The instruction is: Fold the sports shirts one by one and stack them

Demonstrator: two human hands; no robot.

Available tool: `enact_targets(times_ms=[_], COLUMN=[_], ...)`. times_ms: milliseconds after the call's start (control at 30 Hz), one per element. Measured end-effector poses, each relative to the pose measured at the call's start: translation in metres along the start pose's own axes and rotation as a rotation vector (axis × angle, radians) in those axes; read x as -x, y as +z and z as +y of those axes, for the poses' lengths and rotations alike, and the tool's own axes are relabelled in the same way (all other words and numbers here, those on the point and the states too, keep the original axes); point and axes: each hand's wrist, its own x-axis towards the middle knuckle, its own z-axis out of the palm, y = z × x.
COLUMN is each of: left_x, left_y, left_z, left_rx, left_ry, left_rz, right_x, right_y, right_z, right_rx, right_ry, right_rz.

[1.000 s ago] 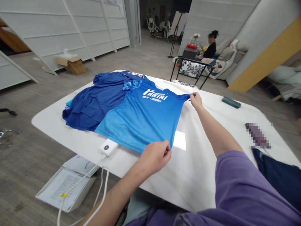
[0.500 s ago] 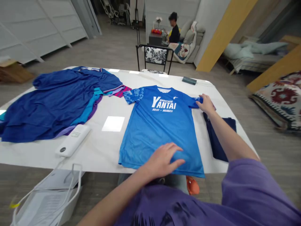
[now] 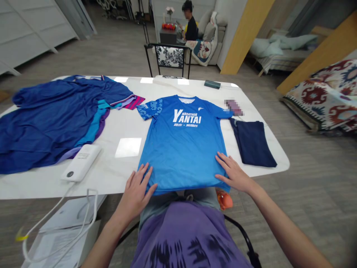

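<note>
A bright blue shirt [image 3: 184, 145] with white YANTAI lettering lies spread flat, front up, on the white table [image 3: 122, 175], its hem at the near edge. My left hand [image 3: 137, 190] rests open on the hem's left corner, fingers spread. On the hem's right corner my right hand [image 3: 232, 173] lies flat and open. Neither hand grips anything.
A heap of dark blue and purple garments [image 3: 52, 115] covers the table's left. A folded navy cloth [image 3: 253, 143] lies right of the shirt. A white power bank [image 3: 81, 162] with cables sits near the front edge, a dark case [image 3: 212, 84] at the back. Behind stand a chair [image 3: 169, 57] and a seated person [image 3: 189, 26].
The shirt was drawn off the heap to the table's middle and laid flat. My right hand left the sleeve and came back to the hem. Both hands opened onto the hem corners.
</note>
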Motion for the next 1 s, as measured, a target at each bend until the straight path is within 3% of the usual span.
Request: enact_targets(times_ms=[67,133,267,367,433,500,567,667,800,900,1000], left_x=[-0.02,-0.068,-0.225,-0.342,-0.399,-0.438,-0.46,-0.477,-0.487,-0.482,-0.445], left_y=[-0.014,-0.028,-0.048,-0.047,-0.039,-0.028,-0.015,-0.004,-0.008,-0.023,-0.042], left_z=[-0.003,-0.011,-0.037,-0.053,-0.064,-0.078,-0.094,-0.119,-0.133,-0.126,-0.105], left_rx=[0.03,0.099,0.278,0.255,0.242,0.218,0.156,0.05,0.039,0.052,0.037], left_ry=[-0.014,-0.011,-0.021,-0.056,-0.07,-0.113,-0.173,-0.211,-0.199,-0.196,-0.208], left_rz=[0.009,0.078,0.219,0.135,0.094,0.068,0.035,0.023,0.057,0.129,0.272], right_x=[-0.009,-0.04,-0.152,-0.25,-0.304,-0.345,-0.373,-0.403,-0.432,-0.442,-0.443], right_y=[-0.01,-0.028,-0.065,-0.078,-0.078,-0.073,-0.065,-0.057,-0.06,-0.063,-0.06], right_z=[-0.002,0.001,0.033,0.074,0.1,0.12,0.135,0.152,0.163,0.152,0.116], right_rx=[-0.033,-0.057,-0.068,-0.029,0.024,0.071,0.105,0.142,0.161,0.174,0.182], right_ry=[0.033,0.062,0.11,0.175,0.275,0.398,0.472,0.447,0.393,0.35,0.23], right_rz=[0.015,0.059,0.177,0.242,0.229,0.163,0.108,0.118,0.128,0.192,0.336])
